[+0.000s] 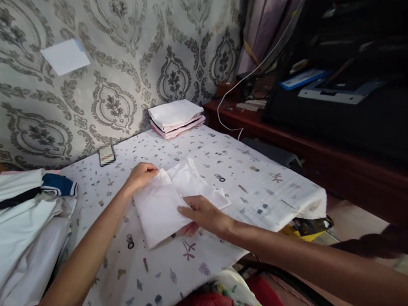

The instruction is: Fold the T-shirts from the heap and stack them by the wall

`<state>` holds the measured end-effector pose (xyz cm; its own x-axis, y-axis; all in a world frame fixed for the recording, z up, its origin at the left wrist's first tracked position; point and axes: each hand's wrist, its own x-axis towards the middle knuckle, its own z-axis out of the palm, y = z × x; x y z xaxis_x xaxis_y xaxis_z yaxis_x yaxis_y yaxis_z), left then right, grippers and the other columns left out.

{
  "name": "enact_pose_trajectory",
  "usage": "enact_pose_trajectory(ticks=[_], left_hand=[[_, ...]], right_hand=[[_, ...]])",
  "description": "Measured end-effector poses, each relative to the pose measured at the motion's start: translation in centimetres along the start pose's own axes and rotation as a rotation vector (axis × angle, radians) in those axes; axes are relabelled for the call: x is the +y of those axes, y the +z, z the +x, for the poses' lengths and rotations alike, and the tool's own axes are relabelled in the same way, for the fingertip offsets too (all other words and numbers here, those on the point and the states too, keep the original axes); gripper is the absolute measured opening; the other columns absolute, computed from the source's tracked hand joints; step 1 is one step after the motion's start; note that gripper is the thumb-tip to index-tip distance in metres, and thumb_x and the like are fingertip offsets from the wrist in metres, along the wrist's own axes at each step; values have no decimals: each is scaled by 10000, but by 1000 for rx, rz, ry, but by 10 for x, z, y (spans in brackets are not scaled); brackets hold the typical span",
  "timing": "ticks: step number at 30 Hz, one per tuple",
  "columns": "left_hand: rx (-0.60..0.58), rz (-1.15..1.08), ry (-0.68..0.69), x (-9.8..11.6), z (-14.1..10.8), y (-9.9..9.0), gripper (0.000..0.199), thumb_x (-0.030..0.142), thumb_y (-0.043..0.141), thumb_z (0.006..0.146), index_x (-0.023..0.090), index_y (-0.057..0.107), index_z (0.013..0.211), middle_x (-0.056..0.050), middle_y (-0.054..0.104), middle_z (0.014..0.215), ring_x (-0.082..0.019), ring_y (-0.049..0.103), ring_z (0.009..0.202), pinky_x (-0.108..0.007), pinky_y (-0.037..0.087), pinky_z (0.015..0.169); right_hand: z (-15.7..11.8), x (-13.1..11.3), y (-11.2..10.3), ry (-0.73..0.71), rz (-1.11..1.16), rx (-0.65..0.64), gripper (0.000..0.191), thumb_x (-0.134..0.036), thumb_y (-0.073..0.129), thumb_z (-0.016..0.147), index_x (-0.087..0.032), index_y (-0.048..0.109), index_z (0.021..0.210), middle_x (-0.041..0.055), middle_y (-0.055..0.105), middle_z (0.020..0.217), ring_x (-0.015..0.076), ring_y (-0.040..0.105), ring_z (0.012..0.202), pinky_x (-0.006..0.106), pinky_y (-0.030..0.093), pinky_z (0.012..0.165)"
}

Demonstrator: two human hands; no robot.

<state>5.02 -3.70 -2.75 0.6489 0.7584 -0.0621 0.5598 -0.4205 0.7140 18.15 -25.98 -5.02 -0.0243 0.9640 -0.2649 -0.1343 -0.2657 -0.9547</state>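
A white cloth garment (160, 207), partly folded, lies on the patterned table cover (160, 275). Pinched at its far edge is my left hand (142, 176), thumb and fingers closed on the fabric. On the near right side my right hand (201, 215) grips the folded layer, its thumb on top and the other fingers underneath. Beyond the right hand, a loose part of the same white cloth spreads out flat. The garment's exact kind cannot be made out.
Folded white and pink cloths (177, 118) are stacked by the wall. A small framed item (106, 155) stands at the back. Unfolded pale clothes (15, 240) heap at the left. On the right is a dark red cabinet (262, 134) with a white cable (233, 88).
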Motion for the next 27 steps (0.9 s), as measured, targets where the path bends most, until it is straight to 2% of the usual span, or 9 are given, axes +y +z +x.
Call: enact_pose_trajectory(ticks=[3,7,11,13,17,19,23,27], left_hand=[[22,-15,57,-3,4,1,287,462,545,746,183,604,715,28,537,626,-143,475,603,-258,331,573],[22,34,89,-4,7,10,295,478,512,763,194,545,690,31,502,618,-149,460,623,-267,333,601],[-103,41,129,3,5,10,323,500,601,728,192,533,657,31,503,628,-145,453,631,-256,314,577],[-149,-34,114,7,4,5,347,508,640,719,190,518,656,41,483,619,-130,441,599,-244,305,552],[-89,-324,93,16,8,2,396,554,697,723,180,569,753,39,520,634,-126,498,577,-233,357,543],[-76,-411,93,21,16,8,407,544,746,702,175,594,782,35,532,622,-129,523,565,-231,371,534],[-106,-505,51,32,36,33,425,519,805,645,165,612,780,41,524,595,-113,503,512,-225,355,503],[-106,-613,25,37,54,52,504,511,835,579,153,656,886,-6,639,743,-144,589,640,-252,447,615]], right_hand=[[-2,2,-6,-101,-179,14,228,-413,617,896,-208,541,835,-46,602,507,166,675,499,201,465,396],[2,7,-14,7,-177,-14,197,-384,571,923,-217,484,869,-61,562,483,170,668,479,208,465,405],[6,9,-13,24,-126,-35,191,-379,570,931,-204,528,995,-68,541,497,170,666,481,215,461,410],[4,6,-12,5,-120,-45,261,-366,541,945,-181,550,1129,-68,538,488,170,659,478,221,458,412],[-8,-5,-21,-110,-161,-4,456,-382,501,954,-137,518,1338,-49,582,517,175,669,505,244,492,448],[-15,-8,-31,-146,-184,36,518,-424,503,949,-121,515,1369,-39,603,531,176,673,514,252,507,470],[-28,-7,-55,-117,-243,144,619,-475,506,937,-76,501,1410,-21,625,521,182,667,514,276,533,510],[-34,-5,-70,-120,-287,191,568,-470,484,952,-121,546,1396,-7,646,532,183,648,500,296,539,529]])
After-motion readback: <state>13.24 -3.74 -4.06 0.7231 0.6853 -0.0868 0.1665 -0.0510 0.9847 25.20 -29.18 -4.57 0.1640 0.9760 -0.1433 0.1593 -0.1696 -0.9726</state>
